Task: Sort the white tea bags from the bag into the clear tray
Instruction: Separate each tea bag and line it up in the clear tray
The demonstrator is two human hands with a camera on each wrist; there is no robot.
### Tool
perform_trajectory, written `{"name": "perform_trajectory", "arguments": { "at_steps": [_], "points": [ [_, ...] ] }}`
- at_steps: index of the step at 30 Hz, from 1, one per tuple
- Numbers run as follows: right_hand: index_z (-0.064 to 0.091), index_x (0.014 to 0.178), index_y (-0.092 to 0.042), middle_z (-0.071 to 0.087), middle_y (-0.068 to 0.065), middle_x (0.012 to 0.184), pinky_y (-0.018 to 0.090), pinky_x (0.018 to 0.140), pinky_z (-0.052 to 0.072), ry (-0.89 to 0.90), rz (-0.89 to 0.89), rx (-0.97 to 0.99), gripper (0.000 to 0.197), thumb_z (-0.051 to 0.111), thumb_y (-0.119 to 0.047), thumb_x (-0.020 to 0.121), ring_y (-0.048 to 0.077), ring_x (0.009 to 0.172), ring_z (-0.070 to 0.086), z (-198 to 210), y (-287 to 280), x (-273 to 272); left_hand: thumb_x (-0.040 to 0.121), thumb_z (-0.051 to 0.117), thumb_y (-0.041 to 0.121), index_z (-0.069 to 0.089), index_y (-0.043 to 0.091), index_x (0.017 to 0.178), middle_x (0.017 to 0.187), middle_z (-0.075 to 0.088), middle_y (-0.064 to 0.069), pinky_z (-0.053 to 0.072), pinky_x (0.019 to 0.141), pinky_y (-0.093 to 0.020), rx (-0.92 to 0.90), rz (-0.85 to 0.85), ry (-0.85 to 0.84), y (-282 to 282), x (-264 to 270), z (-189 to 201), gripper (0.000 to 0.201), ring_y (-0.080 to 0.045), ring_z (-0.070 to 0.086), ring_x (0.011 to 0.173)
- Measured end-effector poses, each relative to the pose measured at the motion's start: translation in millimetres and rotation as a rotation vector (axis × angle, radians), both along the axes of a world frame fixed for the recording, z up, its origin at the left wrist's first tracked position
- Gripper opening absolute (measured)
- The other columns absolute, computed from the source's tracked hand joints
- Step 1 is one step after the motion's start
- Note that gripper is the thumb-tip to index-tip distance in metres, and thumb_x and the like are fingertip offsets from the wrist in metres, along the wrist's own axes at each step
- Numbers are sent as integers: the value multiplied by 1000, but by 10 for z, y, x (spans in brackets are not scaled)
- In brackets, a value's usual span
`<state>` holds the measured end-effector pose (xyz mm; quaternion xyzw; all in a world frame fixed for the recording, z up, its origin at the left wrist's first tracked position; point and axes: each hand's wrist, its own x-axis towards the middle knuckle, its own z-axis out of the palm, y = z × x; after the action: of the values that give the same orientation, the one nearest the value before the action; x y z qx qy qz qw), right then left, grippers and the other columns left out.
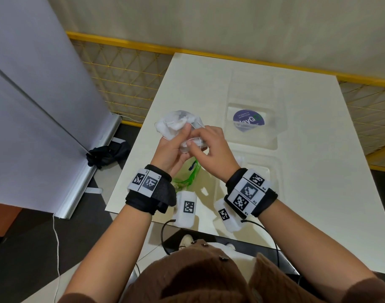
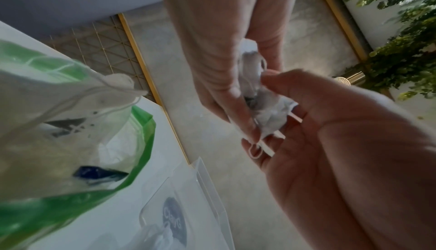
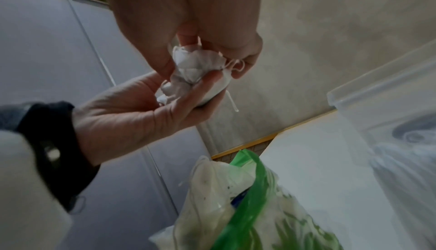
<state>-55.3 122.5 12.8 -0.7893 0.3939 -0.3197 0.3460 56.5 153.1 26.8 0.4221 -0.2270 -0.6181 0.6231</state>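
White tea bags (image 1: 192, 142), tangled by their strings, were pinched between your left hand (image 1: 168, 150) and right hand (image 1: 211, 147) above the green-rimmed bag (image 1: 188, 173) near the table's (image 1: 307, 193) left edge, with the clear tray (image 1: 274, 132) lying rightward, nearer your right hand.

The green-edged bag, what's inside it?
Inside the green-edged bag are white tea bags with strings and a dark blue scrap. Anything deeper is hidden under the crumpled plastic.
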Motion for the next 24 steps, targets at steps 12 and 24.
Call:
{"name": "perform_trajectory", "arguments": {
  "at_steps": [12,24],
  "points": [
    [63,112,-14,52,5,117,9,96,26,-22,-22,-189,31,55,-26,85,21,114,40,236,-129,114,97,46,12,55,4,111,70,70,0,50,49,-19,20,25,-97,1,174,-118,19,-8,66,61],
    [64,94,-12,63,2,93,10,69,37,264,150,-7,18,59,-8,78,15,88,56,429,-344,136,77,64,15,65,17,86,73,60,-4,36,47,-22,43,-164,-264,11,218,-190,10,-19,51,64]
  ]
}}
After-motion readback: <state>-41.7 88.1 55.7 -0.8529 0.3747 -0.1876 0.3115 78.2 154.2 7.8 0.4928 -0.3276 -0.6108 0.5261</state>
